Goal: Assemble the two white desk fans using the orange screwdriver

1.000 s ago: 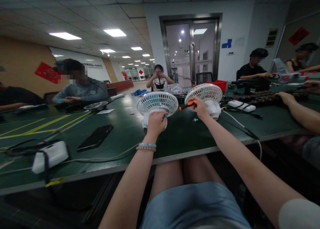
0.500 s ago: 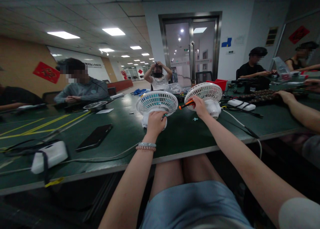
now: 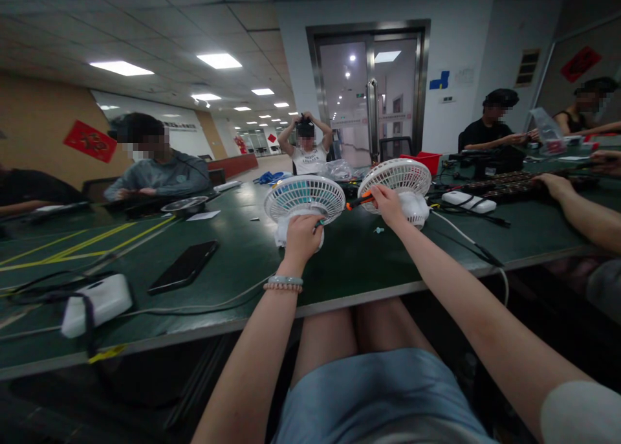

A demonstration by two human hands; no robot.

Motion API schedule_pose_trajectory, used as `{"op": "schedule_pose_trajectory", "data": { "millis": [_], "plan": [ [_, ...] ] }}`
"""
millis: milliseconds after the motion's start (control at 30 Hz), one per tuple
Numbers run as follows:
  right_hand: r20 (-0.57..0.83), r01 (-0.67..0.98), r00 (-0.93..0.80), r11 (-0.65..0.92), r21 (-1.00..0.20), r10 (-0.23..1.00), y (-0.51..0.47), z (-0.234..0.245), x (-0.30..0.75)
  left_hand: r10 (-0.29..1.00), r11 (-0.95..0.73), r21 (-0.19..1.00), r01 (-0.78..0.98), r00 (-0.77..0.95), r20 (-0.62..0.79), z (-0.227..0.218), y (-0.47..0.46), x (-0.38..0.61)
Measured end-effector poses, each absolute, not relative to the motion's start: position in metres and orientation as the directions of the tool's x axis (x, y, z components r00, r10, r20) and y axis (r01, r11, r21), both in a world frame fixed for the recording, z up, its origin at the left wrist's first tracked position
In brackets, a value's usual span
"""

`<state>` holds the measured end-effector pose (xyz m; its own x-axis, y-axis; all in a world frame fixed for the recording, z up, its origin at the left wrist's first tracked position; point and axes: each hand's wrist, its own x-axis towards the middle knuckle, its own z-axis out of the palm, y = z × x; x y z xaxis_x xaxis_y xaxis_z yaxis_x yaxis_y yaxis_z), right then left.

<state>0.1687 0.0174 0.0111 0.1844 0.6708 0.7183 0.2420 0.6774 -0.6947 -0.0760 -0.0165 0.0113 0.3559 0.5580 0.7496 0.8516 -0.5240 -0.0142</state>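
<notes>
Two white fans with round grilles stand side by side on the green table. My left hand (image 3: pixel 303 237) is closed at the base of the left fan (image 3: pixel 305 195), with a small teal piece (image 3: pixel 319 223) at its fingertips. Its fingers partly hide the fan's body. My right hand (image 3: pixel 388 204) grips an orange and black screwdriver (image 3: pixel 359 202) in front of the right fan (image 3: pixel 395 175). The screwdriver points left, toward the gap between the fans. Another small teal piece (image 3: pixel 378 230) lies on the table below the right fan.
A black phone (image 3: pixel 183 267) and a white power adapter (image 3: pixel 97 303) with cables lie to the left. On the right are a white box (image 3: pixel 468 202), a cable and a co-worker's hand (image 3: pixel 555 188). A red bin (image 3: pixel 423 163) stands behind the fans. Several people sit around the table (image 3: pixel 339 282).
Both my hands and the fans stay nearly in place. The person across the table has shifted their raised hands up onto their head.
</notes>
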Motion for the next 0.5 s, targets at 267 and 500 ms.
{"op": "schedule_pose_trajectory", "data": {
  "millis": [267, 500],
  "plan": [
    [0.757, 0.233, 0.168, 0.721, -0.653, 0.631, 0.0158, 0.0134, 0.1657, 0.554, -0.532, -0.009, 0.847, 0.356, 0.752, 0.0117, -0.0167, -0.0758],
    [0.695, 0.025, 0.118, 0.697, -0.716, 0.709, 0.0228, 0.0074, 0.1640, 0.565, -0.531, -0.007, 0.847, 0.360, 0.743, 0.0127, -0.0167, -0.0752]
  ]
}}
